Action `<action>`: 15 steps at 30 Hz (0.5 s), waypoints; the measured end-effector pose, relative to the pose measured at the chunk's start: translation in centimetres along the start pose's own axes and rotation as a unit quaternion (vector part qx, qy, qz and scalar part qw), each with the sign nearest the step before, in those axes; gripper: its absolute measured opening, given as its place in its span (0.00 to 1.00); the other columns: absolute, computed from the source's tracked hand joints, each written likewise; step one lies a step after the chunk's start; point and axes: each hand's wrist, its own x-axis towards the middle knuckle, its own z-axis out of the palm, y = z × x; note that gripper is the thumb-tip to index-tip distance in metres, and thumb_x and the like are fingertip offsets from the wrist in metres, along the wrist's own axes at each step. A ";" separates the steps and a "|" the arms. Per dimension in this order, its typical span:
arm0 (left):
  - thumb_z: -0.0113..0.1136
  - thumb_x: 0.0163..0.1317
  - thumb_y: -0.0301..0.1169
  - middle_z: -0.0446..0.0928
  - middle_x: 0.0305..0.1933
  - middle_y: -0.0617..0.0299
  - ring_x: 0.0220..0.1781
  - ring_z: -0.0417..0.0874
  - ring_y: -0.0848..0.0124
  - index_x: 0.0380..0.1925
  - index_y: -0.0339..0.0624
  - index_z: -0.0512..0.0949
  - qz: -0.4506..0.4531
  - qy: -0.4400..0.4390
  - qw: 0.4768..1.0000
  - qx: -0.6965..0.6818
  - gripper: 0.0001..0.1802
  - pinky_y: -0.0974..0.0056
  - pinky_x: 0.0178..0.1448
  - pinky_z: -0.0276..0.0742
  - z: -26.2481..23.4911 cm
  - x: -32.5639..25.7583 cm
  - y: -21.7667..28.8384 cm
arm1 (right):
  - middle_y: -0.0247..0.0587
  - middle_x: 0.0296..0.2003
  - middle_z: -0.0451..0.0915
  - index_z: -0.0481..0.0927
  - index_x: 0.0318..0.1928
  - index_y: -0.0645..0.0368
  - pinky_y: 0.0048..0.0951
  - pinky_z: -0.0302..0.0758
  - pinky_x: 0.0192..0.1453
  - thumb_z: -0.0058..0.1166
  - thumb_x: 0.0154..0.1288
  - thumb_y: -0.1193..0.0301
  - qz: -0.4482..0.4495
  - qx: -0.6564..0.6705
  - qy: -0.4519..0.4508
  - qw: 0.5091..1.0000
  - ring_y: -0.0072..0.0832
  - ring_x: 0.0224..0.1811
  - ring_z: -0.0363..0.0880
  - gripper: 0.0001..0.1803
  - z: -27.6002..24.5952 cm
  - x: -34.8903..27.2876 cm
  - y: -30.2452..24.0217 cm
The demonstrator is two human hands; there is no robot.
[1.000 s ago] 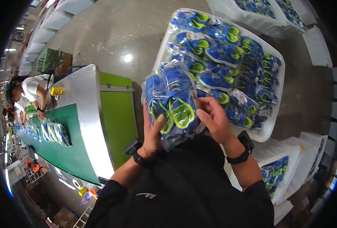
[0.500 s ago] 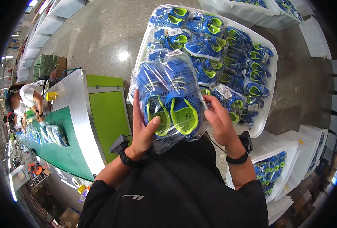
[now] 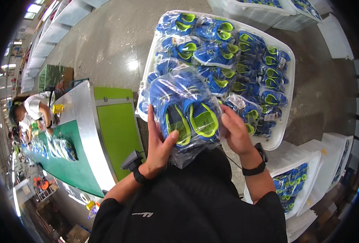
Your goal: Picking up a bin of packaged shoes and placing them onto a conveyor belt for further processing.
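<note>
A pair of blue shoes with lime-green linings, sealed in a clear printed plastic bag, is held between my two hands. My left hand grips the bag's left side, with the thumb over a shoe opening and the fingers along the edge. On the right side, my right hand closes on the bag, its fingertips partly hidden. The held pair overlaps the near left part of a large white bin. Inside that bin lie several bagged pairs of matching shoes in rows.
To the left is a conveyor with a green belt and a lime-green side panel. Bagged shoes lie on it, and a person in white works beside it. More white bins with shoes stand at the lower right.
The held shoes have moved slightly right and down, and their bag has tilted, so its white label no longer shows. Both hands keep their hold.
</note>
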 end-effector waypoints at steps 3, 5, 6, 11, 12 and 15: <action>0.67 0.63 0.29 0.43 0.80 0.45 0.78 0.56 0.58 0.76 0.49 0.20 -0.005 -0.047 0.998 0.035 0.64 0.53 0.78 0.55 0.7 -0.6 -1.7 | 0.40 0.55 0.78 0.68 0.65 0.67 0.26 0.71 0.62 0.54 0.67 0.70 -0.052 0.060 0.043 0.996 0.23 0.56 0.75 0.28 -0.1 1.0 1.4; 0.67 0.64 0.31 0.50 0.77 0.46 0.71 0.67 0.59 0.78 0.51 0.27 -0.143 -0.066 0.986 0.053 0.60 0.56 0.71 0.66 1.6 -1.0 0.7 | 0.40 0.53 0.80 0.70 0.63 0.66 0.29 0.75 0.60 0.56 0.63 0.72 0.019 0.185 0.036 0.982 0.26 0.54 0.80 0.28 -2.6 1.9 1.9; 0.67 0.64 0.31 0.50 0.77 0.46 0.71 0.67 0.59 0.78 0.51 0.27 -0.141 -0.068 0.986 0.050 0.60 0.56 0.71 0.66 1.3 -0.6 0.4 | 0.41 0.51 0.82 0.73 0.61 0.65 0.30 0.78 0.58 0.56 0.59 0.74 0.016 0.193 0.065 0.979 0.29 0.51 0.82 0.27 -4.2 2.4 1.8; 0.61 0.69 0.29 0.70 0.62 0.54 0.60 0.76 0.70 0.74 0.43 0.58 -0.201 -0.154 0.952 0.173 0.36 0.63 0.62 0.75 -1.9 -0.1 -1.8 | 0.43 0.50 0.82 0.74 0.59 0.66 0.30 0.78 0.57 0.55 0.57 0.73 -0.073 0.001 0.108 0.991 0.28 0.49 0.83 0.27 -16.0 4.3 -1.5; 0.64 0.68 0.30 0.74 0.59 0.55 0.56 0.78 0.71 0.70 0.41 0.65 -0.205 -0.116 0.960 0.151 0.32 0.65 0.59 0.77 -2.4 -0.4 -1.8 | 0.43 0.50 0.82 0.75 0.59 0.66 0.29 0.78 0.57 0.55 0.56 0.73 -0.055 0.013 0.110 0.992 0.28 0.49 0.83 0.27 -17.9 4.7 -2.9; 0.63 0.68 0.30 0.76 0.56 0.55 0.55 0.79 0.71 0.69 0.40 0.66 -0.229 -0.043 0.957 0.175 0.31 0.65 0.59 0.77 -5.6 -2.0 -3.2 | 0.41 0.49 0.83 0.75 0.60 0.67 0.28 0.78 0.56 0.54 0.54 0.73 -0.046 -0.039 0.150 0.987 0.28 0.48 0.83 0.30 -23.4 5.2 -7.1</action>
